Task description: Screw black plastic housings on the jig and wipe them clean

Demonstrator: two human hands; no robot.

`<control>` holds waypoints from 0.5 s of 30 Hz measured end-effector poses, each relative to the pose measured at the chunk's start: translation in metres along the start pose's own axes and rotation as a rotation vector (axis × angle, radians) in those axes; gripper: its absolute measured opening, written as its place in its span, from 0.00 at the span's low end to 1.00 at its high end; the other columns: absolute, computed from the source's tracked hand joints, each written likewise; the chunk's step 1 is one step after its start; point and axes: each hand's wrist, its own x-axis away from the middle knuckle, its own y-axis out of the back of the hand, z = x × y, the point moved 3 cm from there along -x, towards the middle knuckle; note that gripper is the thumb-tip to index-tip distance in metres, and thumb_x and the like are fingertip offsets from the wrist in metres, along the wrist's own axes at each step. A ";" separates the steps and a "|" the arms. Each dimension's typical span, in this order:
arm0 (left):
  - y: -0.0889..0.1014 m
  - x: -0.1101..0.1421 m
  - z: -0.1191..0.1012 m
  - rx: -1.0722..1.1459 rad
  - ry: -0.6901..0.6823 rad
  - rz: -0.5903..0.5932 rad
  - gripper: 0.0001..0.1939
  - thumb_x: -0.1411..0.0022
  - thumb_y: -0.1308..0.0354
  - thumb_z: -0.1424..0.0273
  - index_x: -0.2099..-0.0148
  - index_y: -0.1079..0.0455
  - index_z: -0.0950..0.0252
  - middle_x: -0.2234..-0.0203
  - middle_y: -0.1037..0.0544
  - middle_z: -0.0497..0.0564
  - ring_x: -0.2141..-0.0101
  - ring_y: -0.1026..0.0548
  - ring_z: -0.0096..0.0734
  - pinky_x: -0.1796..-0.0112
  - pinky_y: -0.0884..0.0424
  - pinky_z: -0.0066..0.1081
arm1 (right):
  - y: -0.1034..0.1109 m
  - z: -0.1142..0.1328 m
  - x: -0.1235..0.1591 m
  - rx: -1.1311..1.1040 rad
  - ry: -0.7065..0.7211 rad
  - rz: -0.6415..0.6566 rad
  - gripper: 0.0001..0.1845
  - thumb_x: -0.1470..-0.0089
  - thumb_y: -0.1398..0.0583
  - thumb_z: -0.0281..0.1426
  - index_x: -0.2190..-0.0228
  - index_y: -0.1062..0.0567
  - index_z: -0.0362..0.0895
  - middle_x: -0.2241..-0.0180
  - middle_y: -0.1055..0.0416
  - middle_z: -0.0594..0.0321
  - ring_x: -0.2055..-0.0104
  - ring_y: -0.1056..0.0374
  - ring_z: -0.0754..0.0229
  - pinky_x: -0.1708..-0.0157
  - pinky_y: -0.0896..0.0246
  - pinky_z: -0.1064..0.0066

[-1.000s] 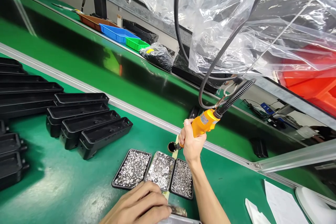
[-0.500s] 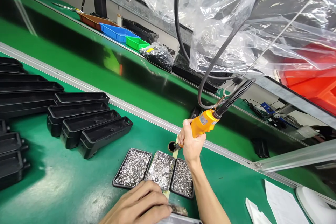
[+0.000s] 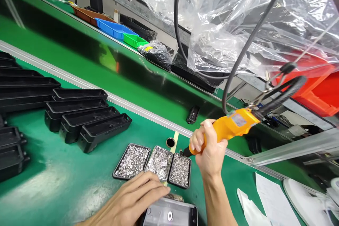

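Right hand (image 3: pixel 212 150): clenched round driver (image 3: pixel 231 125)
Left hand (image 3: pixel 139 194): against case (image 3: pixel 182 215); can't tell grip from here
Trays (image 3: pixel 179 186): 3, metal parts (image 3: pixel 159 164) inside

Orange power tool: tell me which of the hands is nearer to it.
Right. The right hand is wrapped around the orange power tool; the left hand is apart from it, lower left in the picture, by the black-edged case.
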 end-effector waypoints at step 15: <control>-0.005 -0.004 0.001 0.182 0.067 0.133 0.30 0.34 0.36 0.52 0.39 0.40 0.60 0.54 0.27 0.53 0.50 0.32 0.45 0.50 0.31 0.45 | -0.003 0.041 0.093 -0.058 -0.166 0.177 0.07 0.29 0.44 0.34 0.60 0.27 0.50 0.83 0.49 0.77 0.85 0.57 0.71 0.84 0.47 0.82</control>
